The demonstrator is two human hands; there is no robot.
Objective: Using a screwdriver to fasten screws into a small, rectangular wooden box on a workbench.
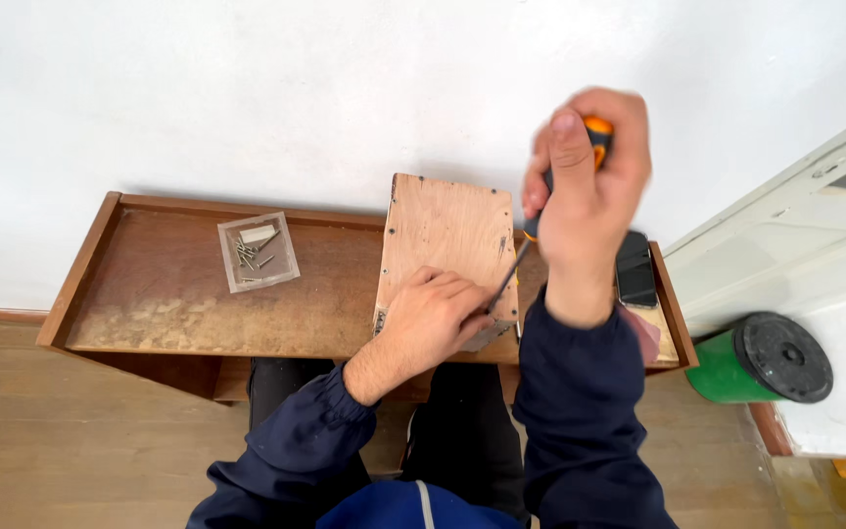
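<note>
A: Head view: the right hand (pixel 587 201) is clenched on an orange-and-black-handled screwdriver (pixel 550 211), tip at the edge of the pale plywood box (pixel 447 240) on the brown wooden tabletop (pixel 164 289).

B: The left hand (pixel 431 315) presses flat on the box, grasping nothing. Stiff, probably light; steady it by its sides.

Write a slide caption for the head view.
Right hand drives a screwdriver into a wooden box steadied by the left hand.

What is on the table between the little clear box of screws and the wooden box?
Nothing. In the head view, only bare tabletop lies between the clear box of screws and the wooden box.
</note>
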